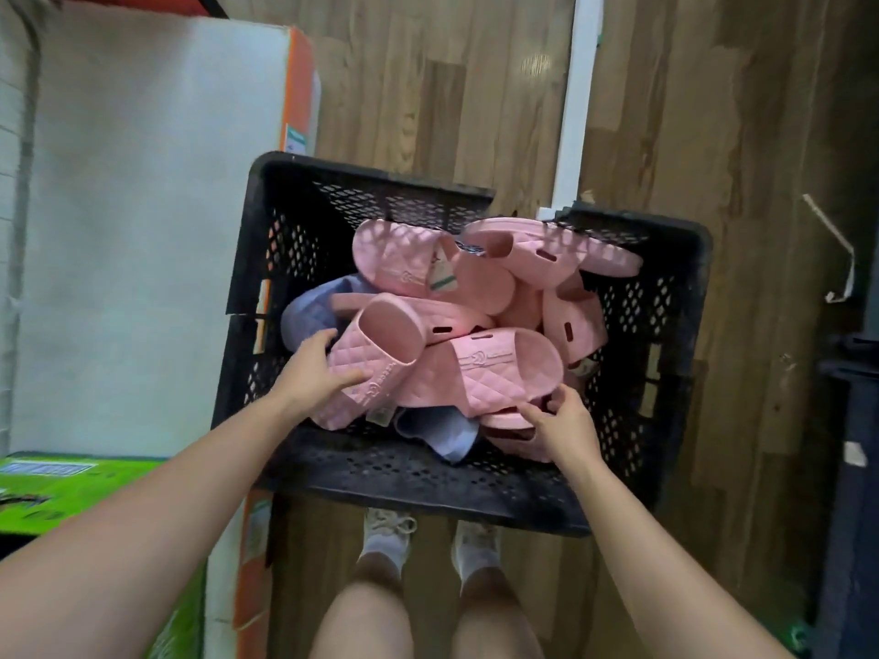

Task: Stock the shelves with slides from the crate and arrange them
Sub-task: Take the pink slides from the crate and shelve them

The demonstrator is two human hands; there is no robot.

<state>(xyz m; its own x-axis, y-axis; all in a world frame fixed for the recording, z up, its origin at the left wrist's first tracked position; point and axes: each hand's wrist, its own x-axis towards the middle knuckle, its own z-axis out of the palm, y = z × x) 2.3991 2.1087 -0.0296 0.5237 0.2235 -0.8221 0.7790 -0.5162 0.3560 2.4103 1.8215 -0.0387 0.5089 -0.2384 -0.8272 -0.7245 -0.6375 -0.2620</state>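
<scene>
Between both hands (314,368), pink slides (447,368)

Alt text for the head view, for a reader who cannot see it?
Two bare hands reach into a black crate piled with pink slides and a few lilac slides: the left hand on one pink slide, the right hand touching another. The crate sits on a wood floor.

A: What covers the ground?
B: A wood-plank floor (428,88), brown, with a glare spot at the far end.

A: And on the left?
B: A large white box (142,206) with an orange edge (299,88), lying flat. A bright green box (62,487) sits nearer, partly cut off by the frame.

A: Anything upright?
B: A white post (578,97) rises across the planks. A dark unit (851,420) stands at the right edge, blurred.
</scene>
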